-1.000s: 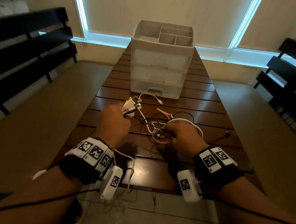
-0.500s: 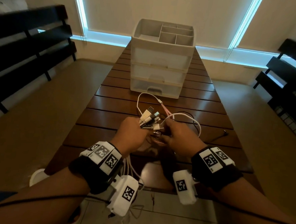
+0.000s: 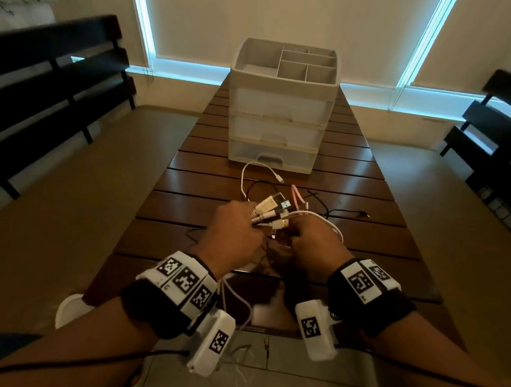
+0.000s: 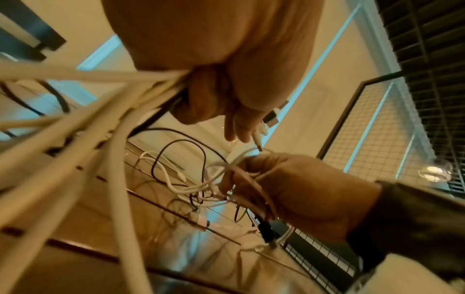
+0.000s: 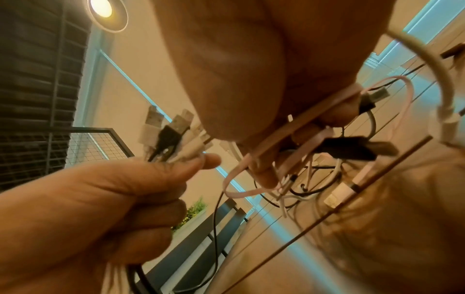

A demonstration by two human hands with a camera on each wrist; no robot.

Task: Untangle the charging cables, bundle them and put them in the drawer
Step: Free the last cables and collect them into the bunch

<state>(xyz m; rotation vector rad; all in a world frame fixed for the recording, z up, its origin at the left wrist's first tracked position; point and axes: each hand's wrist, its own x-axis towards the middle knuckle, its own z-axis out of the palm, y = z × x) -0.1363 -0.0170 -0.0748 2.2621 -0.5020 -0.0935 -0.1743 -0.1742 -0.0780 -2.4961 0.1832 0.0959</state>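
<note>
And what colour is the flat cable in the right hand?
Pink. The flat cable shows best in the right wrist view.

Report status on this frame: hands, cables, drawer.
Left hand grips a bunch of plugs. Right hand pinches the tangled cables, pink one included. Drawer unit shut, loose cable ends on the table before it.

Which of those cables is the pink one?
The flat pink cable, threaded through the right hand fingers; the others are round, white or black.
</note>
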